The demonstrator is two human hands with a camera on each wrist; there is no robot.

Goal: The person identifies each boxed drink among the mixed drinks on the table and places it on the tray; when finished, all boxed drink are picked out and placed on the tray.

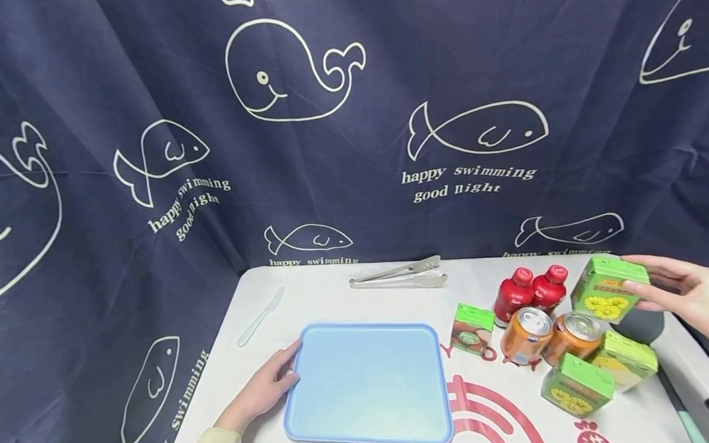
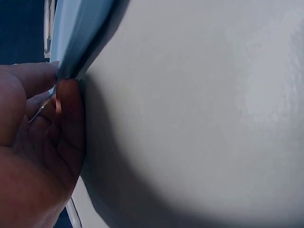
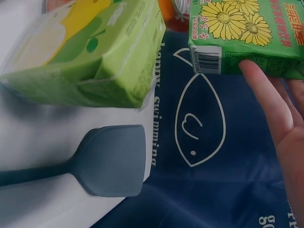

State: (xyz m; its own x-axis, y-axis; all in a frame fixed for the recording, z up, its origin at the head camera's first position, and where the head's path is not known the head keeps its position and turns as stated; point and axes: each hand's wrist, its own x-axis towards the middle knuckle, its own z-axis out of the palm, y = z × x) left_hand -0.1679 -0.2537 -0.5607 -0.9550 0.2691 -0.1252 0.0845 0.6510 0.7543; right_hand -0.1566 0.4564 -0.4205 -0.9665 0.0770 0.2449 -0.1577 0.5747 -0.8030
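My left hand [image 1: 267, 388] pinches the left rim of a light blue tray [image 1: 364, 383], its fingertips at the edge in the left wrist view too. At the right, my right hand [image 1: 687, 286] holds a green juice box [image 1: 608, 287] with yellow flowers between thumb and fingers. That box is raised over a dark spatula [image 3: 111, 159] and tilted in the head view. Below it stand two orange cans [image 1: 527, 335], a yellow-green juice box [image 1: 625, 361] and another green flowered box [image 1: 578, 385]. Two red bottles [image 1: 513, 295] stand just left of the held box.
A smaller green and brown box [image 1: 472, 327] stands between the tray and the cans. Metal tongs [image 1: 400, 274] lie at the table's back edge, and a pale plastic knife [image 1: 261, 316] lies at the back left. A dark blue patterned curtain [image 1: 326, 162] hangs behind the white table.
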